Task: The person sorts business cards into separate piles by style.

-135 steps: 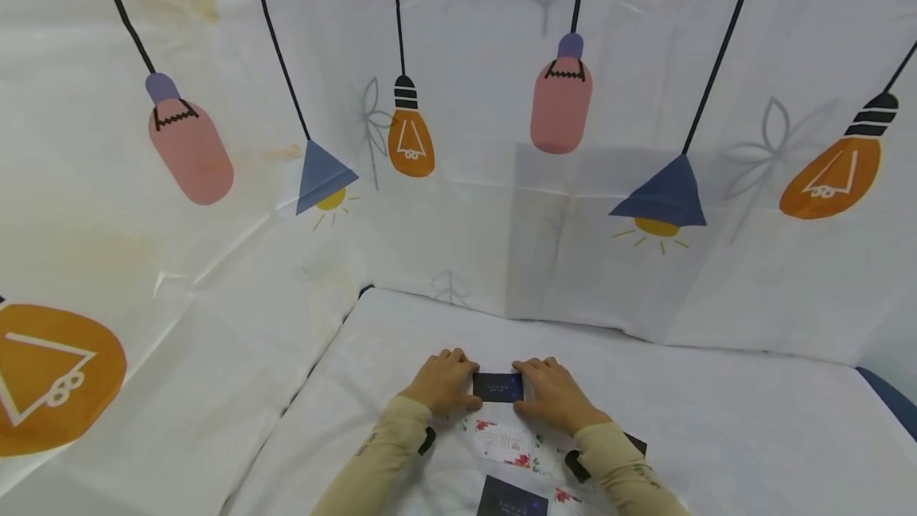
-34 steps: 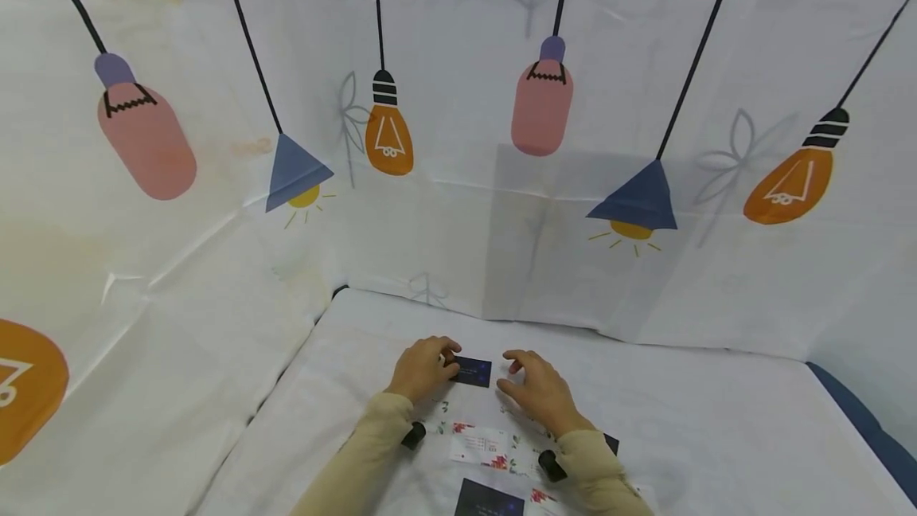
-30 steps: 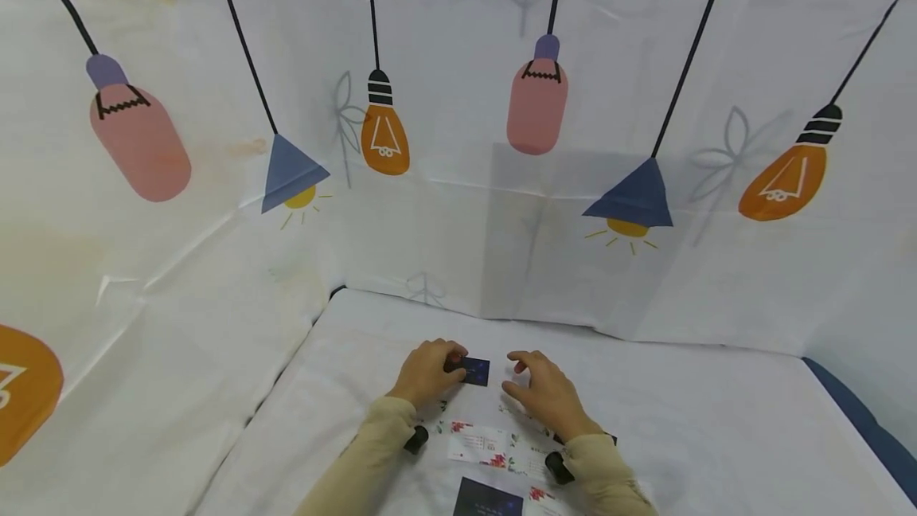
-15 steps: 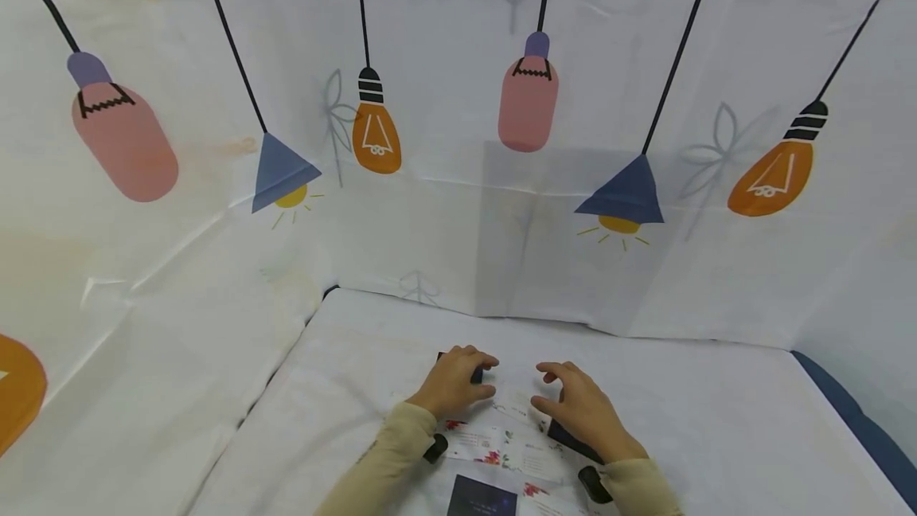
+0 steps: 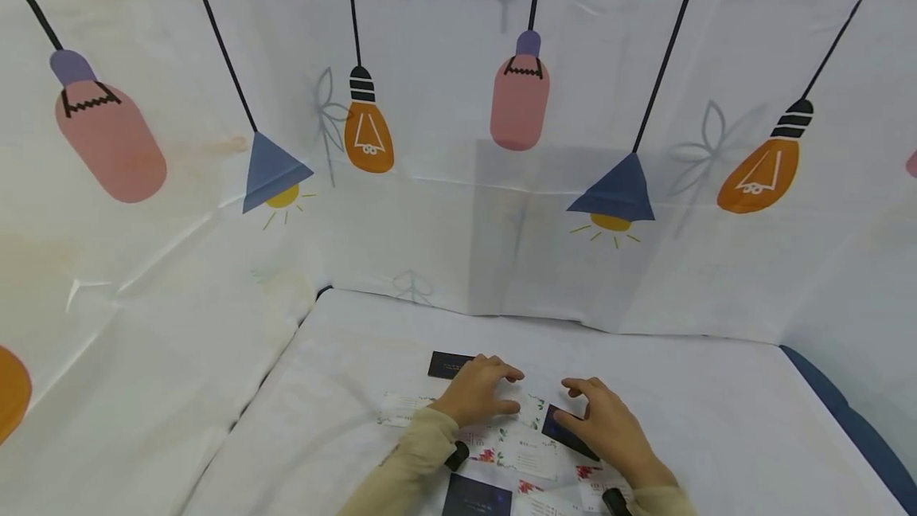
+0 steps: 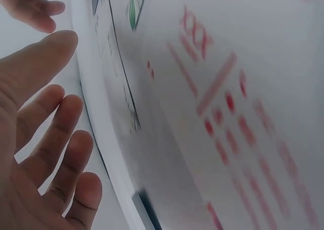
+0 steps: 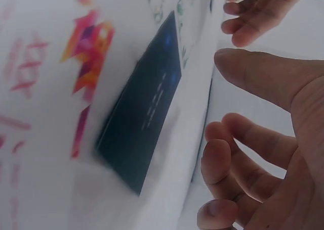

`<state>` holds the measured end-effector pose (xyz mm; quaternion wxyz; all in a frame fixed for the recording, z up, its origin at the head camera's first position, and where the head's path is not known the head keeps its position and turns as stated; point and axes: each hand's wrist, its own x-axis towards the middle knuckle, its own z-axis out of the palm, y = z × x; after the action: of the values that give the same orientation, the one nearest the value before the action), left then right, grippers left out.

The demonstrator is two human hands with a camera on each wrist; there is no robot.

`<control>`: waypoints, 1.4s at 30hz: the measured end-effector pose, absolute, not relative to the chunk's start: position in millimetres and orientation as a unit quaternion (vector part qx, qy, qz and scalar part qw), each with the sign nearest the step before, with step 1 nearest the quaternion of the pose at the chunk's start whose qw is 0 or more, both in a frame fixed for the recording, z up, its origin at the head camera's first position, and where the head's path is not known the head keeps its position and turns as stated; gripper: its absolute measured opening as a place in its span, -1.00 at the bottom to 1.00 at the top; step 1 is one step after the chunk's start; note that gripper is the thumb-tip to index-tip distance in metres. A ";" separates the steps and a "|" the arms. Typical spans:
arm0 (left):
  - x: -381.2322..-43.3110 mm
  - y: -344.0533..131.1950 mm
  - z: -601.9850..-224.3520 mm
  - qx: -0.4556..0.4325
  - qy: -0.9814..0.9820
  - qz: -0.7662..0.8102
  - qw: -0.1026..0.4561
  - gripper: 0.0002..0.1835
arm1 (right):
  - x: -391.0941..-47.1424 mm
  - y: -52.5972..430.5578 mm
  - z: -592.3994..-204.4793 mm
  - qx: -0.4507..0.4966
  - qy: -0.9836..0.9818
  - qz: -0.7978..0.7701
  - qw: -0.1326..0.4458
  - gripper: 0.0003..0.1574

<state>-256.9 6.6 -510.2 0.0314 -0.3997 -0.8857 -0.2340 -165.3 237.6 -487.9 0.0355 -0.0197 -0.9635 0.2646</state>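
Observation:
My left hand (image 5: 478,391) hovers over the cards with loosely bent fingers and nothing between thumb and fingertips. Just behind it lies a dark card (image 5: 446,364), partly covered by the hand. My right hand (image 5: 610,426) is likewise relaxed and holds nothing. Beneath and beside its thumb lies another dark card (image 5: 562,430), which the right wrist view shows as a dark blue card (image 7: 142,108) with small pale print. Between the hands, white cards with printed flowers (image 5: 528,452) lie side by side. In the left wrist view, a white card with red print (image 6: 228,103) is close to the hand.
A third dark card (image 5: 476,497) lies at the near edge of the view. One white card (image 5: 403,407) sits left of the left hand, another (image 5: 593,484) below the right. White cloth (image 5: 702,412) covers the table; a lamp-patterned sheet (image 5: 430,237) rises behind it.
The left hand lets go of the dark card, which stays at the far side of the cards, and moves right and nearer. The right hand also moves right and nearer, beside another dark card.

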 end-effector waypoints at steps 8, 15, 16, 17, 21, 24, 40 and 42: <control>-251.5 26.7 -513.8 -0.409 -0.888 -0.206 0.043 -0.48 | -153.6 253.5 -495.7 -0.032 -0.970 0.239 0.039 -0.32; -246.6 38.9 -513.5 -0.416 -0.887 -0.200 0.018 -0.48 | -142.5 264.0 -499.5 -0.047 -0.970 0.236 0.025 -0.24; -245.9 40.0 -513.8 -0.418 -0.887 -0.196 0.017 -0.48 | -140.4 265.0 -499.6 -0.049 -0.969 0.239 0.025 -0.24; -244.7 40.8 -513.3 -0.422 -0.886 -0.191 0.019 -0.48 | -138.2 265.8 -499.6 -0.049 -0.968 0.243 0.025 -0.23; -241.7 44.4 -513.4 -0.437 -0.883 -0.167 0.027 -0.46 | -131.6 267.4 -498.4 -0.054 -0.967 0.249 0.023 -0.23; -241.0 49.5 -513.3 -0.442 -0.884 -0.152 0.029 -0.43 | -129.9 268.2 -497.2 -0.062 -0.967 0.246 0.016 -0.22; -237.4 58.3 -508.3 -0.439 -0.885 -0.153 -0.024 -0.51 | -121.7 275.4 -502.3 -0.069 -0.970 0.231 0.027 -0.25; -236.9 58.5 -507.1 -0.440 -0.883 -0.162 -0.023 -0.52 | -121.5 276.5 -503.5 -0.070 -0.970 0.232 0.027 -0.24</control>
<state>-236.9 58.5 -507.1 -0.0235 -0.4398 -0.8831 -0.1616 -121.5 276.5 -503.5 0.0268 -0.0701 -0.9699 0.2315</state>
